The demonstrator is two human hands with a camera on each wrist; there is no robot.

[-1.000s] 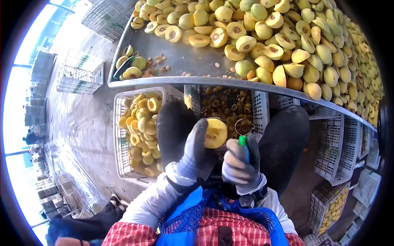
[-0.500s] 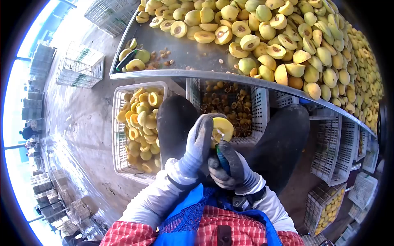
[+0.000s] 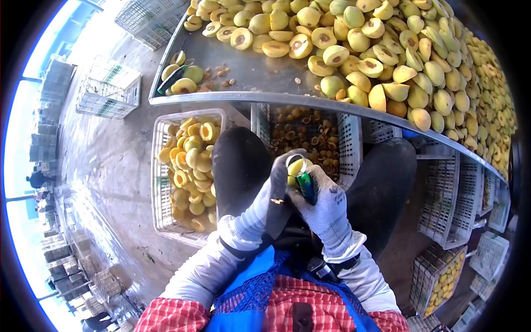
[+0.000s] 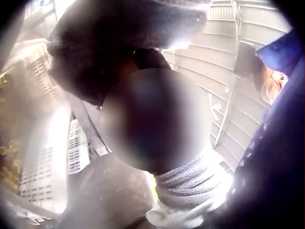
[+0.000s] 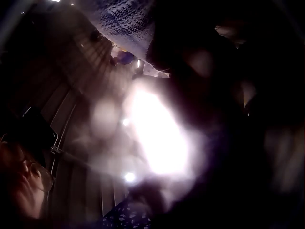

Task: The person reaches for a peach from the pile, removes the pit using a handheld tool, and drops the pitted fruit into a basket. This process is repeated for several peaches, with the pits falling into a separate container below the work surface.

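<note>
In the head view my gloved left hand (image 3: 269,195) holds a yellow peach half (image 3: 295,167), mostly hidden by the fingers and the tool. My gloved right hand (image 3: 327,206) grips the green handle of a pitting tool (image 3: 305,182). The tool's metal loop overlaps the peach half. A small orange scrap (image 3: 277,201) shows against the left glove. Both hands are close together above the lap. In the left wrist view a dark glove (image 4: 128,28) fills the top and a blur covers the middle. The right wrist view is dark, with glove knit (image 5: 124,24) at the top.
Many halved peaches (image 3: 381,52) lie heaped on the metal table (image 3: 243,66). Left of the knees stands a white crate (image 3: 157,193) of cut halves. A crate (image 3: 349,146) with brown pits and scraps sits under the table edge. A second handled tool (image 3: 170,80) lies at the table's left corner.
My hands came together; the tool moved from beside the peach half onto its cut face. The right hand has since turned over and risen. An orange scrap has appeared by the left glove.
</note>
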